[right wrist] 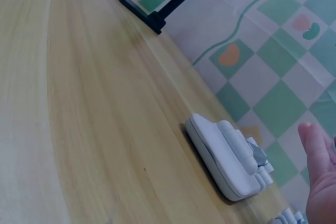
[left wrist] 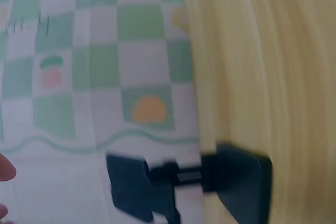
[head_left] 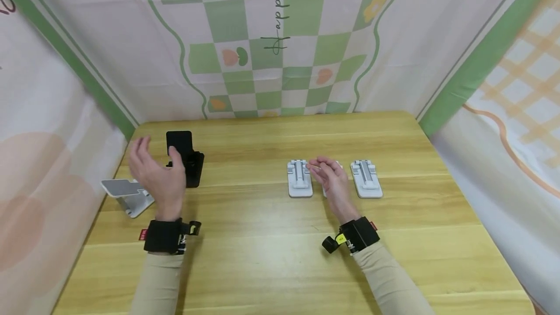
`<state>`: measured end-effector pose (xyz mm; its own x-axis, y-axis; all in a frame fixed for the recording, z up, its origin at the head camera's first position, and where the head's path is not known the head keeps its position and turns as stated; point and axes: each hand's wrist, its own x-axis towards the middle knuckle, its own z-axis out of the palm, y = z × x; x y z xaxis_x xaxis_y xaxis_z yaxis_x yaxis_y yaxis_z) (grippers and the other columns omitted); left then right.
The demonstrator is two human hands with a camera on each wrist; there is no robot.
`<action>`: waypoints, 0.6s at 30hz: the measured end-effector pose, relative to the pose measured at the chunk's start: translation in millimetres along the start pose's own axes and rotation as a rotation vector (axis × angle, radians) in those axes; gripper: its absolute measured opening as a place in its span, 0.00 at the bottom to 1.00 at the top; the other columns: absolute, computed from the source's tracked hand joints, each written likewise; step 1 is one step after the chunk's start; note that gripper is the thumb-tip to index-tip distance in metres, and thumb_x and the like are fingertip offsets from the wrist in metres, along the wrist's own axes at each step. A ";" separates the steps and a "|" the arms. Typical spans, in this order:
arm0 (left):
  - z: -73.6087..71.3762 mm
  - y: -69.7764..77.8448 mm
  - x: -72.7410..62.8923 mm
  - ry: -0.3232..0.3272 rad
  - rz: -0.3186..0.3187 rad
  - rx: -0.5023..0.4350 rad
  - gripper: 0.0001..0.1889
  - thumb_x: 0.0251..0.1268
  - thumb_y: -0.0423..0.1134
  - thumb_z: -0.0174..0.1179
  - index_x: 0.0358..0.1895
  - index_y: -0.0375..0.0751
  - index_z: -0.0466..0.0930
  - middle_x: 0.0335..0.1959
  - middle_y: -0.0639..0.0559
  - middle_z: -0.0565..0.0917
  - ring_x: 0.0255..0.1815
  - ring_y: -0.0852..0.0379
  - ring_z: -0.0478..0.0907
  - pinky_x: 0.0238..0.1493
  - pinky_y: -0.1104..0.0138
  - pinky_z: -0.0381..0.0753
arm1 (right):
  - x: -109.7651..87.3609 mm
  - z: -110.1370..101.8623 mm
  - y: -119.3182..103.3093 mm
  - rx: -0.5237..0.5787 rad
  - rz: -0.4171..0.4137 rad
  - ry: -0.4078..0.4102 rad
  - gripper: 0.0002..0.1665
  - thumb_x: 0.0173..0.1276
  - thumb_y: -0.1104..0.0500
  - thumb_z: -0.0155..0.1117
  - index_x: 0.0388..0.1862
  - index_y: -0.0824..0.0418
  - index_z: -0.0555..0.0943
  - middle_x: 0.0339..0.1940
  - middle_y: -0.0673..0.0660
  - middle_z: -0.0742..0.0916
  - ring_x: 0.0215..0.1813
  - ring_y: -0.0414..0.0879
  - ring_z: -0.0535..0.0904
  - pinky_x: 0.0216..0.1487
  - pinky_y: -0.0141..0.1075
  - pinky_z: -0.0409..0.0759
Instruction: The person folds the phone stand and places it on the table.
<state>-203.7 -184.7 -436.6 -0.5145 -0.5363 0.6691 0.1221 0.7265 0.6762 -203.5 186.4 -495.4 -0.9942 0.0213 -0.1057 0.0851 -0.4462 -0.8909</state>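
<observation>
My left hand (head_left: pixel 159 179) is raised with thumb and fingers spread apart, nothing between them. Beside it are an unfolded black phone stand (head_left: pixel 194 171), its plate tilted up, and an unfolded white phone stand (head_left: pixel 135 203) with a grey pad. The black phone stand (left wrist: pixel 241 179) shows blurred in the left wrist view. Over the middle of a row of folded white phone stands is my right hand (head_left: pixel 334 186), fingers loosely bent, holding nothing. It mostly hides the middle stand. The left folded stand (head_left: pixel 300 179) and right folded stand (head_left: pixel 366 179) lie flat on either side.
Everything stands on a wooden table (head_left: pixel 253 247) with rounded far corners. A patterned cloth (head_left: pixel 297 81) hangs behind the far edge, and more cloth hangs along both sides. Each wrist wears a black strap (head_left: pixel 164 236) with a small camera.
</observation>
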 end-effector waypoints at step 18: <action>-40.7 -65.8 14.0 0.109 -0.753 0.017 0.46 0.74 0.42 0.60 0.85 0.55 0.39 0.85 0.62 0.42 0.84 0.64 0.33 0.78 0.73 0.27 | 1.4 0.9 1.4 0.016 -0.010 -0.002 0.17 0.84 0.64 0.47 0.65 0.73 0.67 0.51 0.57 0.85 0.55 0.46 0.86 0.66 0.36 0.79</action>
<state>-184.4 -257.5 -459.2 -0.3669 -0.9286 0.0562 -0.2424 0.1538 0.9579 -204.8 185.0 -496.3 -0.9951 0.0242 -0.0959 0.0740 -0.4599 -0.8849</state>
